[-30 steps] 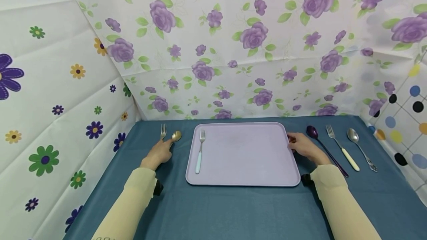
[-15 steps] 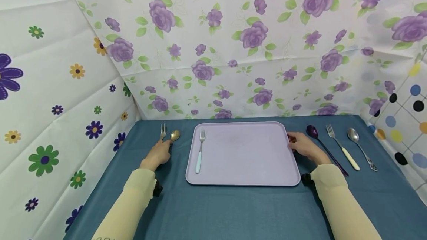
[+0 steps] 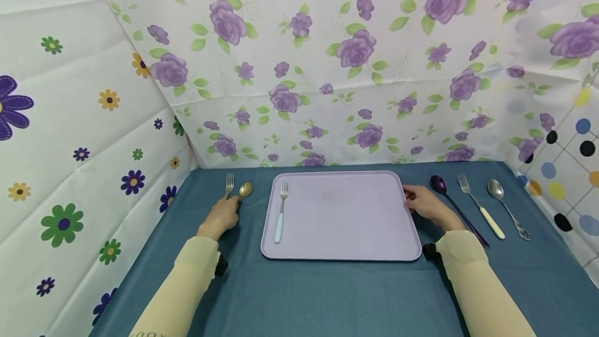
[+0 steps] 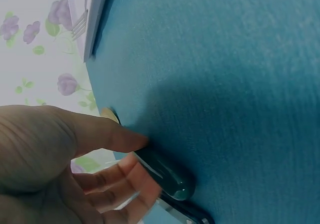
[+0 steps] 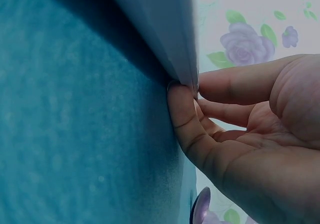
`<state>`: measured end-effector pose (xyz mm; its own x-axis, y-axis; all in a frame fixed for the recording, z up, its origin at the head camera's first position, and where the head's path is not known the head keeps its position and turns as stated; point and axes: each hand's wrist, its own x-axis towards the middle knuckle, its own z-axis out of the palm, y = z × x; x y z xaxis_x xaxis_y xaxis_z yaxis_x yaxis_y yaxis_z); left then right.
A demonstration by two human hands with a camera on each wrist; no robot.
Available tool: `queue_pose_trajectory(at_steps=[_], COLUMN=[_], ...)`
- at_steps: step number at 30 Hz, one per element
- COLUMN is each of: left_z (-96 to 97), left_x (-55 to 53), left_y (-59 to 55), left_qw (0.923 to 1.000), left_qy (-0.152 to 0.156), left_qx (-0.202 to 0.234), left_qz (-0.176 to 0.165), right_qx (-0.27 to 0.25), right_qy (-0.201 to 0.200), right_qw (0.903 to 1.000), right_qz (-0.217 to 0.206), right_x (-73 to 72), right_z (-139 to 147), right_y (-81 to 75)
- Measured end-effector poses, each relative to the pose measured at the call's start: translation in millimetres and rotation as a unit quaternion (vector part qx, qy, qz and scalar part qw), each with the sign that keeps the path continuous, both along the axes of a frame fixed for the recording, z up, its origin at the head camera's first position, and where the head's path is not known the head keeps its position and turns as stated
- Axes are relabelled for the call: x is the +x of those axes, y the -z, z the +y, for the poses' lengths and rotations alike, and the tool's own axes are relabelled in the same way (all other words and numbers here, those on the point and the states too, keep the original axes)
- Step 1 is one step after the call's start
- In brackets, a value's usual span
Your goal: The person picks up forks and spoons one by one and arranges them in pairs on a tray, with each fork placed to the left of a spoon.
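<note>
On the left of the cloth, my left hand (image 3: pixel 220 218) pinches a gold-bowled spoon (image 3: pixel 245 190) between thumb and fingers. Its dark green handle (image 4: pixel 167 174) shows in the left wrist view. Close beside it lies a fork (image 3: pixel 229 185), partly hidden by the hand; a second dark handle end (image 4: pixel 187 211) shows under the fingers. My right hand (image 3: pixel 430 207) grips the right rim of a pale lilac tray (image 3: pixel 351 217), its thumb and a finger on either side of the edge (image 5: pixel 185 58). On the tray's left side lies a fork with a light blue handle (image 3: pixel 278 228).
Right of the tray lie a dark purple spoon (image 3: pixel 438 185), a fork with a cream handle (image 3: pixel 491 222) and a silver spoon (image 3: pixel 496 190). A blue-green cloth (image 3: pixel 327 295) covers the table. Flowered sheets (image 3: pixel 299 66) stand behind and at the left; a dotted one (image 3: pixel 575 191) is at the right.
My left fingers have drawn in on the spoon, and its bowl has shifted slightly left. My right hand and the tray have stayed in place.
</note>
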<state>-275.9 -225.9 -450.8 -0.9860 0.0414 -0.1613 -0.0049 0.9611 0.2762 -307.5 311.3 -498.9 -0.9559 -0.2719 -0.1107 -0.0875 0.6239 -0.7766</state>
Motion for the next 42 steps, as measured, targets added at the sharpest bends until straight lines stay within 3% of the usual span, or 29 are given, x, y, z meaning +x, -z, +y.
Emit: queue_pose_trajectory(at_steps=[17, 30, 42], left_z=[-0.7, -4.8, -0.3], left_x=[0.2, -2.9, -3.4], left_y=[-3.1, 0.3, -0.3], left_qw=[1.0000, 0.9996, 0.9991], left_qy=[0.002, -0.011, -0.020], left_qx=[-0.007, 0.018, 0.037], left_qz=[0.004, -0.017, -0.001], right_qx=[-0.002, -0.003, -0.002], right_qy=[-0.004, -0.004, -0.002], right_qw=[1.0000, 1.0000, 0.9999], right_qz=[0.007, 0.006, 0.011], right_x=[-0.6, 1.3, 3.4], right_z=[-0.6, -1.7, -3.2], right_y=[-1.7, -2.5, -4.4])
